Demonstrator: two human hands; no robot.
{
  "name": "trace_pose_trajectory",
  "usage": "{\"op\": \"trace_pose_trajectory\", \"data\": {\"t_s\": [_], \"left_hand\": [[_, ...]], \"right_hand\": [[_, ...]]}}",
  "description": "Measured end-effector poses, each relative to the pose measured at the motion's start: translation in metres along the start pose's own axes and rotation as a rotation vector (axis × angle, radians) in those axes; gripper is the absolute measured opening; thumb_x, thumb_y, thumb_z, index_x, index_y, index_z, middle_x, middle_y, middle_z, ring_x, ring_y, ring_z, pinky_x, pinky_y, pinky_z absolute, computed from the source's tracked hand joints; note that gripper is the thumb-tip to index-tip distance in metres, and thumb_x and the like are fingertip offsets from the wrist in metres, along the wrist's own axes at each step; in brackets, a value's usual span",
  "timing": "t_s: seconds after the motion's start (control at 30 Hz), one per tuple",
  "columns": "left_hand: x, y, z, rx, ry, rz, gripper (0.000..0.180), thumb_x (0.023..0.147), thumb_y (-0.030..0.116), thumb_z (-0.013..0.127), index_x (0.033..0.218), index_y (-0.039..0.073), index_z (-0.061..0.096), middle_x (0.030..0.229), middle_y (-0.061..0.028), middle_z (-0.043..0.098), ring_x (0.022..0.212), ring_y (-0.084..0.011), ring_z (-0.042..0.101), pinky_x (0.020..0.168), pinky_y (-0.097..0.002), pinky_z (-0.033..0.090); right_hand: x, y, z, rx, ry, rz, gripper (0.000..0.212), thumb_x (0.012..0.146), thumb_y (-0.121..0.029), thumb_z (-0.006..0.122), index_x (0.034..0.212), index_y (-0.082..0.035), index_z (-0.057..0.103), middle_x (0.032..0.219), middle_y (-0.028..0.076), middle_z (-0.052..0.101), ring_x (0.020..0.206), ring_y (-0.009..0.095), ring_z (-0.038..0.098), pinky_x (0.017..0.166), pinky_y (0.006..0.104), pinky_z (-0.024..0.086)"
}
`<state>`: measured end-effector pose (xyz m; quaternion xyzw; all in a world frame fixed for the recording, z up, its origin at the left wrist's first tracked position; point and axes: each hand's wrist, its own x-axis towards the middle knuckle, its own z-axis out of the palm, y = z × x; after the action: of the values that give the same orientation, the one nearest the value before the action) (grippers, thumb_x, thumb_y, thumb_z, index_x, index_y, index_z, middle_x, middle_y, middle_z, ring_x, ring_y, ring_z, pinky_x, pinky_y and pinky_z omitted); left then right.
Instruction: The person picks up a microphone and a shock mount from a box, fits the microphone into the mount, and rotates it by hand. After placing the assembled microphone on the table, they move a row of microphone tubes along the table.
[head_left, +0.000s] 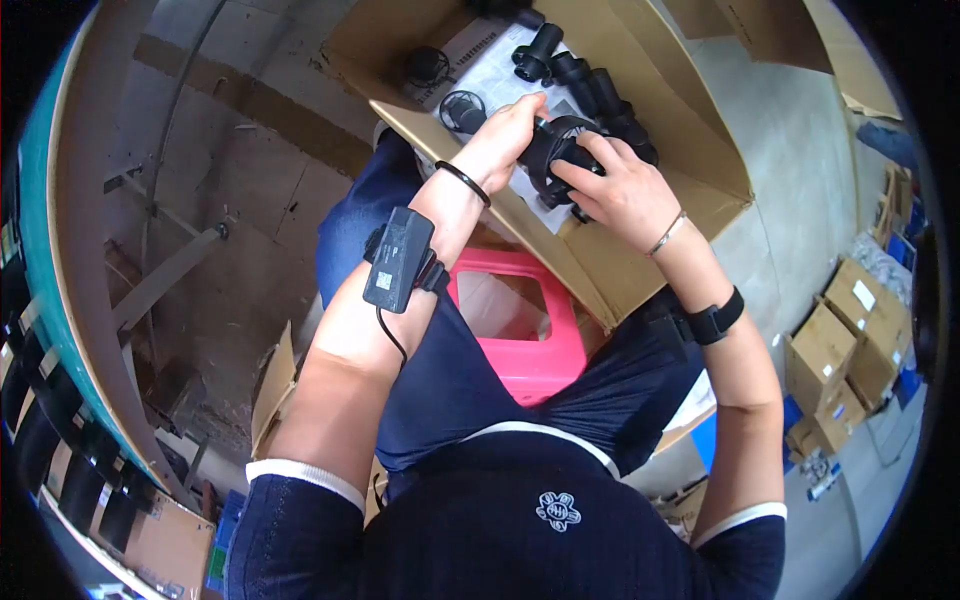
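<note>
Inside an open cardboard box (640, 262), my left hand (508, 138) grips a black round plastic part (541, 152) from its left side, the thumb lying along the top. On the right side of the same black parts, my right hand (628, 192) has its fingers bent and pressed against them. Whether it is one piece or several between my hands, I cannot tell. Left of them lies a black ring-shaped part with spokes (462, 112), with a similar ring part (428, 66) farther back. Black tubular fittings (540, 50) lie deeper in the box.
A printed white sheet (478, 45) lies under the parts. Between my knees stands a pink plastic stool (535, 368). Stacked cardboard cartons (825, 345) stand on the floor at right. A curved green-edged table (60, 250) with black items is at left.
</note>
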<state>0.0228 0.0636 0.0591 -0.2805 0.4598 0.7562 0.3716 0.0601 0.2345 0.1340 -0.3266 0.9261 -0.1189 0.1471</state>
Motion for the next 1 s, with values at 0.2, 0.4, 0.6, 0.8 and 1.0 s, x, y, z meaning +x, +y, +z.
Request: {"op": "trace_pose_trajectory", "data": {"t_s": [0.2, 0.4, 0.6, 0.8, 1.0], "left_hand": [[0.009, -0.004, -0.003, 0.062, -0.006, -0.04, 0.037, 0.091, 0.034, 0.054, 0.105, 0.0, 0.058, 0.092, -0.005, 0.058, 0.085, -0.0152, 0.053, 0.076, -0.03, 0.044], [0.012, -0.01, -0.003, 0.155, 0.04, 0.005, 0.045, 0.092, 0.043, 0.043, 0.092, 0.0, 0.058, 0.087, -0.0108, 0.06, 0.085, -0.0192, 0.052, 0.082, -0.0327, 0.039], [0.005, -0.006, 0.003, 0.309, -0.021, -0.043, 0.062, 0.093, 0.053, 0.036, 0.103, -0.004, 0.059, 0.098, -0.0147, 0.061, 0.096, -0.0217, 0.053, 0.087, -0.0343, 0.039], [0.015, -0.006, -0.007, 0.533, -0.089, 0.06, 0.085, 0.09, 0.069, 0.022, 0.106, -0.006, 0.059, 0.107, -0.0154, 0.061, 0.101, -0.0218, 0.052, 0.089, -0.0358, 0.039], [0.017, -0.008, -0.009, 0.565, -0.017, 0.018, 0.092, 0.086, 0.075, 0.018, 0.099, -0.004, 0.062, 0.103, -0.0165, 0.06, 0.099, -0.0217, 0.052, 0.089, -0.0347, 0.039]], "right_hand": [[0.003, 0.003, 0.003, -0.075, -0.054, -0.066, 0.044, 0.071, -0.018, 0.071, 0.113, -0.025, 0.062, 0.117, 0.007, 0.051, 0.098, 0.028, 0.057, 0.074, 0.0341, 0.055], [0.006, 0.005, 0.0, -0.071, -0.109, -0.113, 0.048, 0.069, -0.018, 0.071, 0.115, -0.025, 0.061, 0.115, 0.008, 0.051, 0.097, 0.027, 0.057, 0.072, 0.0341, 0.056], [0.004, 0.005, 0.006, -0.128, -0.16, -0.144, 0.048, 0.066, -0.015, 0.069, 0.113, -0.022, 0.06, 0.108, 0.009, 0.051, 0.093, 0.028, 0.057, 0.068, 0.0336, 0.057], [0.004, -0.003, 0.015, -0.162, -0.139, -0.142, 0.049, 0.067, -0.012, 0.065, 0.115, -0.016, 0.058, 0.108, 0.011, 0.05, 0.093, 0.03, 0.055, 0.068, 0.0345, 0.056], [0.002, -0.006, 0.019, -0.171, -0.129, -0.121, 0.05, 0.067, -0.012, 0.065, 0.116, -0.014, 0.057, 0.106, 0.011, 0.049, 0.095, 0.029, 0.053, 0.07, 0.0327, 0.055]]}}
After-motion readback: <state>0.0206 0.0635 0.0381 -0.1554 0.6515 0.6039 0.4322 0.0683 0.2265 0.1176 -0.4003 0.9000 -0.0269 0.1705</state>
